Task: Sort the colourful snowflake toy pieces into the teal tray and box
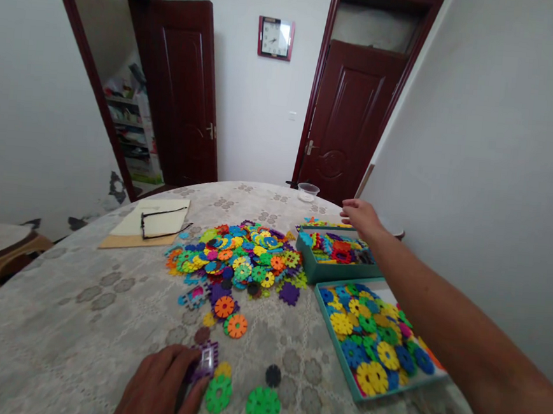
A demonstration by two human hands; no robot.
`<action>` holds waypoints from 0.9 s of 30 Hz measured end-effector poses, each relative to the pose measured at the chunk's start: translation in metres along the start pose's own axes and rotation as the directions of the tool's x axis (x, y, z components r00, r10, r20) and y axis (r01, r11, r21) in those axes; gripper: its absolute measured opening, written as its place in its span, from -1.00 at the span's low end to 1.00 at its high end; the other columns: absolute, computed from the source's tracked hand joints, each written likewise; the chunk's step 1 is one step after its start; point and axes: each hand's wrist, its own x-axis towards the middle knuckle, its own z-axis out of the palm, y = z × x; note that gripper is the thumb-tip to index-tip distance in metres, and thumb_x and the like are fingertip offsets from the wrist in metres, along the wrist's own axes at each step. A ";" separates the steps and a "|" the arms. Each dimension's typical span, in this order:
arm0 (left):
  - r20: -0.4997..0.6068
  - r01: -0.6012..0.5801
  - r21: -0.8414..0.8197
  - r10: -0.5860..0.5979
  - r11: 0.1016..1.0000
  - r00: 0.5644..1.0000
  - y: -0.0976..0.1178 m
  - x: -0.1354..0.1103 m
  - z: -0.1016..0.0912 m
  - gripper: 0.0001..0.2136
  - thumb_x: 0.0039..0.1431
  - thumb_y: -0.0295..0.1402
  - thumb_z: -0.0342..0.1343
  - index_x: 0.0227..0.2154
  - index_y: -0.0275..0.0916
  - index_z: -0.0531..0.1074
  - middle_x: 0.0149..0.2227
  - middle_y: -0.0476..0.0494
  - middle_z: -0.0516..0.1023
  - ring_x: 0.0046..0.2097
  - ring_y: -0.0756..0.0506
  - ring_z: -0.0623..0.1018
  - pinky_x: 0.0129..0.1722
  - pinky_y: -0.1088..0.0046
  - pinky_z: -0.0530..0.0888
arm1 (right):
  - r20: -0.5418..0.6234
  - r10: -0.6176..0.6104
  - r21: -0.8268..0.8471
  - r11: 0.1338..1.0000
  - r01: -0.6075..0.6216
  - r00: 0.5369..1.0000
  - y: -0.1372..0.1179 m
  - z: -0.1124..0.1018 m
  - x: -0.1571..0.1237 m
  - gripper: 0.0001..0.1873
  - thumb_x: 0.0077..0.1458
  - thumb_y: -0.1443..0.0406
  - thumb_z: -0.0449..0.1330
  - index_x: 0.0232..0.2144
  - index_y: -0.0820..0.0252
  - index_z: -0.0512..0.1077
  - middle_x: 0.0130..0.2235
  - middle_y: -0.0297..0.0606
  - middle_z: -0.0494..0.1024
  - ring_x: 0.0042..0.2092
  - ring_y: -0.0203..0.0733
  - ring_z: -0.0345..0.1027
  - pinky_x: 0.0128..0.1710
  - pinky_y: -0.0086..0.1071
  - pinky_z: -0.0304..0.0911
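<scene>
My left hand (154,385) is at the front edge of the view, its fingers and thumb closed on a purple notched plastic building piece (207,360). Beside it on the tablecloth lie a green notched disc (218,394), another green disc (263,408) and a small black disc (273,376). My right hand (360,217) reaches out above the far side of a green box (314,270) of notched pieces. Its fingers are stretched out, and nothing shows in them. A shallow tray (353,388) of yellow, blue and green discs sits under my right forearm.
A large heap of colourful notched discs (244,255) covers the middle of the table (80,319). Black glasses (165,224) rest on a paper pad (125,220) at the left. A clear bowl (307,192) stands at the far edge, and more flat pieces lie behind the green box.
</scene>
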 end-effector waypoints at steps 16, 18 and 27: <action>0.085 0.090 -0.057 -0.085 0.994 0.993 0.023 0.013 -0.013 -0.64 0.34 -0.26 0.12 0.13 -0.27 0.41 0.06 -0.29 0.54 0.10 -0.25 0.52 0.16 0.14 0.47 | 0.359 -0.486 -0.144 0.815 0.561 0.797 0.076 0.032 -0.325 -0.61 0.21 0.42 0.05 0.03 0.00 0.43 -0.07 -0.14 0.50 -0.05 -0.01 0.44 0.02 -0.09 0.38; 0.089 0.103 -0.067 -0.096 0.992 0.991 0.025 0.014 -0.014 -0.65 0.33 -0.28 0.13 0.12 -0.27 0.42 0.04 -0.29 0.54 0.09 -0.25 0.52 0.15 0.14 0.47 | 0.366 -0.521 -0.142 0.787 0.600 0.771 0.084 0.034 -0.320 -0.59 0.21 0.45 0.02 0.03 0.04 0.42 -0.06 -0.11 0.48 0.02 0.01 0.41 0.07 -0.07 0.35; 0.089 0.137 -0.092 -0.128 0.986 0.988 0.025 0.014 -0.010 -0.64 0.28 -0.30 0.18 0.10 -0.24 0.43 0.03 -0.27 0.54 0.06 -0.26 0.52 0.11 0.14 0.49 | 0.582 -0.487 -0.110 0.746 0.656 0.651 0.091 0.037 -0.310 -0.73 0.25 0.45 0.05 -0.09 0.14 0.45 -0.13 -0.16 0.50 -0.05 -0.08 0.41 0.00 -0.23 0.32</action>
